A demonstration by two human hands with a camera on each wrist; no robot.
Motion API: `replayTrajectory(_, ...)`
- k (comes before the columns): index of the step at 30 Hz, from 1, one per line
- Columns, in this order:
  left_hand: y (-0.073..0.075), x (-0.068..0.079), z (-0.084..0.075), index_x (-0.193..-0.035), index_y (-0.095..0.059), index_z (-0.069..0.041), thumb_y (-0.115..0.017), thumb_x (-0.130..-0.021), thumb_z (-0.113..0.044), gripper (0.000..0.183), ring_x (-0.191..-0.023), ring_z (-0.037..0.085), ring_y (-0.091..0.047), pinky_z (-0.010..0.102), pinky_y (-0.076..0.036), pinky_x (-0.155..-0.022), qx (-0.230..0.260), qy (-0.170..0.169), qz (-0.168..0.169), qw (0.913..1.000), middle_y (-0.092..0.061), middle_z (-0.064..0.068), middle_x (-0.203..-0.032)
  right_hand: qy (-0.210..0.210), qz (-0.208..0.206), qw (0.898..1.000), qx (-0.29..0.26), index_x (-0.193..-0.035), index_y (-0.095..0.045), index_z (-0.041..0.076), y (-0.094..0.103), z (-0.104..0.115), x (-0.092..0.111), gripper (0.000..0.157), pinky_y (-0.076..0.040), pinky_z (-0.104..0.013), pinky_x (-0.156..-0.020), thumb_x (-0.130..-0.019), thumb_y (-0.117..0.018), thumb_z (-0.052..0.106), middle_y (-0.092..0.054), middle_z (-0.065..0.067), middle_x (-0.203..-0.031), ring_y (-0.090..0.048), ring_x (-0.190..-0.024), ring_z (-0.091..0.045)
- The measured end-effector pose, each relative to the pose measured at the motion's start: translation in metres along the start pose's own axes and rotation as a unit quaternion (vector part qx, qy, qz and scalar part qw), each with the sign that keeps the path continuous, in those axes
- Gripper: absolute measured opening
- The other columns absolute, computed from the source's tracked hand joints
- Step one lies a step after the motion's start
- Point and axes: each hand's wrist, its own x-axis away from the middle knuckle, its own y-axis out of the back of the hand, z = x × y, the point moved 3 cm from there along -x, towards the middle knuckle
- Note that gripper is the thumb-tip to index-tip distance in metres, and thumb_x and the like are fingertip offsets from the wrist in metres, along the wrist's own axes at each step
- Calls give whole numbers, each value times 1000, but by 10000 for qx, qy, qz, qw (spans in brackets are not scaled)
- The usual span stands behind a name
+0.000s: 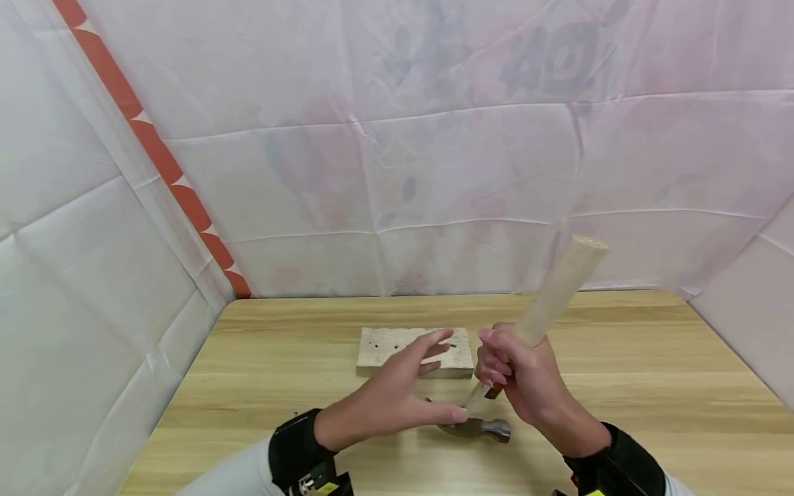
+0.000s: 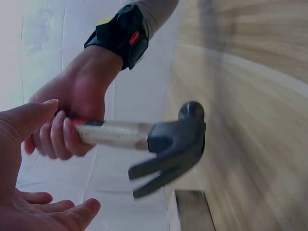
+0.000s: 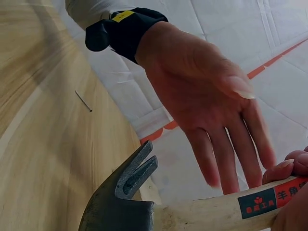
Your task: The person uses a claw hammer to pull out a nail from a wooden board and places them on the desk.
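Observation:
A claw hammer [image 1: 476, 428] with a pale wooden handle is gripped by my right hand [image 1: 527, 377]. The fingers curl round the handle, its butt end tilts up and right, and the head hangs low over the table. In the left wrist view the steel head [image 2: 180, 144] shows its claws and round face. My left hand [image 1: 397, 399] is held beside the hammer, palm toward it, fingers spread and empty. Behind that hand lies a pale wooden block [image 1: 378, 348] with several dark marks or holes on top, partly hidden by its fingers.
A loose nail [image 3: 83, 101] lies on the wood-grain table [image 1: 279, 351], seen in the right wrist view. White sheeting [image 1: 298, 200] walls the table at the back and sides, with a red strip [image 1: 164, 162] down the left corner.

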Motion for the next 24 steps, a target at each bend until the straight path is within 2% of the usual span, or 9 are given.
replayTrajectory(3, -14, -9, -2, -165, -25, -23, -86, -88, -29, 98, -155, 17, -39, 26, -41, -121, 319, 159, 133, 9993, -30, -7, -170, 12, -80, 9999, -103, -64, -27, 9, -2, -2, -1, 45, -27, -38, -48, -105, -41, -3, -23, -5, -56, -22, -50, -24)
replayTrajectory(5, -22, -15, -1, -164, -25, -28, -87, -86, -30, 99, -152, 13, -41, 26, -41, -121, 525, 246, 184, 9982, -31, -10, -169, 82, -99, 9998, -177, -65, -26, 9, -4, -3, -1, 44, -26, -38, -48, -104, -40, -4, -23, -5, -57, -22, -50, -24)
replayTrajectory(9, -35, -25, 2, -157, -31, -38, -87, -86, -25, 91, -136, 0, -53, 24, -45, -116, 909, 162, 273, 9954, -46, -19, -154, 219, -185, 9991, -315, -65, -26, 8, -7, -7, -2, 42, -24, -39, -48, -102, -38, -6, -22, -6, -57, -21, -50, -24)
replayTrajectory(12, -41, -30, 4, -146, -40, -36, -86, -87, -22, 77, -118, -4, -57, 20, -48, -106, 1053, 78, 330, 9939, -54, -18, -135, 174, -427, 9982, -382, -65, -26, 8, -9, -10, -2, 42, -25, -39, -49, -102, -40, -6, -22, -6, -58, -22, -51, -23)
replayTrajectory(17, -48, -32, 7, -135, -43, -31, -83, -89, -18, 63, -104, 2, -60, 20, -55, -96, 1430, 107, 421, 9888, -56, -15, -119, -79, -712, 9968, -342, -65, -26, 9, -11, -12, 0, 43, -33, -34, -50, -103, -43, -2, -23, -7, -58, -25, -52, -22)
replayTrajectory(19, -49, -33, 7, -135, -42, -30, -83, -89, -18, 62, -97, 1, -59, 19, -55, -90, 1418, 82, 416, 9890, -55, -13, -114, -160, -718, 9967, -331, -65, -27, 8, -12, -12, 1, 43, -37, -31, -51, -104, -43, -1, -24, -7, -59, -27, -53, -22)
replayTrajectory(24, -48, -33, 7, -140, -39, -33, -87, -86, -26, 72, -80, -2, -50, 14, -46, -76, 995, -5, 205, 9948, -52, -9, -100, -156, -519, 9982, -249, -66, -34, 7, -12, -14, 1, 42, -39, -30, -54, -107, -42, 5, -32, -6, -60, -36, -58, -21)
